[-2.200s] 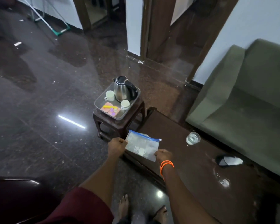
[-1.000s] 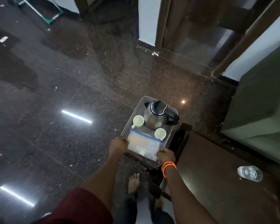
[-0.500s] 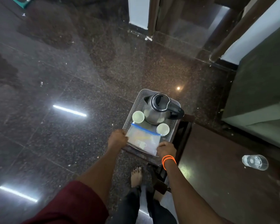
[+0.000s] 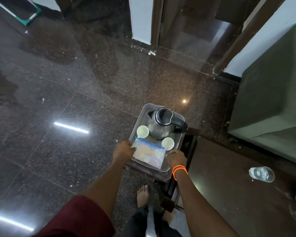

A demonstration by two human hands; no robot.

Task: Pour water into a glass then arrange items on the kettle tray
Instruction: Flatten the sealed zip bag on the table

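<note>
Both hands, apart, pinch the zip bag (image 4: 149, 153) by its ends: left hand (image 4: 124, 150) and right hand (image 4: 175, 158). Carried over from the low table moments ago, the zip bag now lies on the kettle tray (image 4: 177, 140), nearer than the kettle (image 4: 162, 124), between 2 cups (image 4: 142, 131). Release looks next. The glass (image 4: 261, 174) stands well right of the kettle tray.

Beside the glossy speckled stone floor (image 4: 75, 93), the kettle (image 4: 158, 129) looks polished metal; the zip bag (image 4: 149, 153) before it is clear plastic.
</note>
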